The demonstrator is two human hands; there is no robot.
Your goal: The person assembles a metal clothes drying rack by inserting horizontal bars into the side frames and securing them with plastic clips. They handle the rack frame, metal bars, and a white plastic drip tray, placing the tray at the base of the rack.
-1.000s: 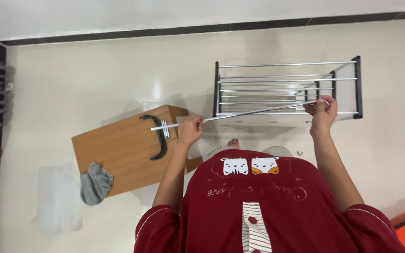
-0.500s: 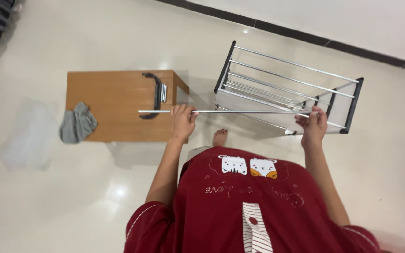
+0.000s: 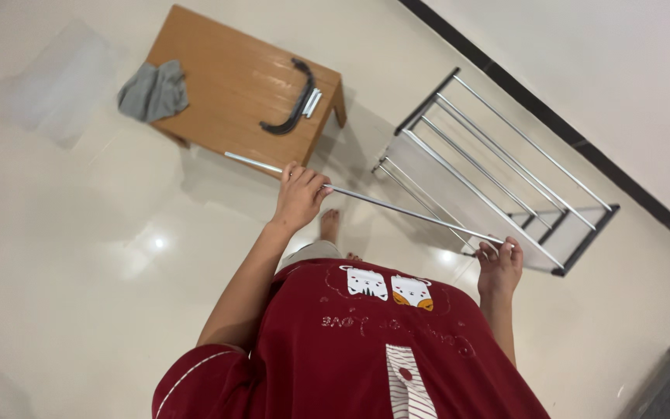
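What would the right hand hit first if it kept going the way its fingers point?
Probably the metal rack: the right hand, pinching the thin metal rod, points its fingers up-frame at the rack's near rails. Depth is unclear, since the rack sits lower on the floor.

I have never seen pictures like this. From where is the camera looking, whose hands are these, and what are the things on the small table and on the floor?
The camera sits on a person's head and looks down, so you see their red shirt and both bare hands. The left hand and the right hand each grip one thin silver metal rod, holding it level above the floor. On the wooden table lie a grey cloth, a curved black handle-like part and a small pale piece I cannot identify. On the pale tiled floor, beside the table, stands a metal rack of silver bars with black end frames.
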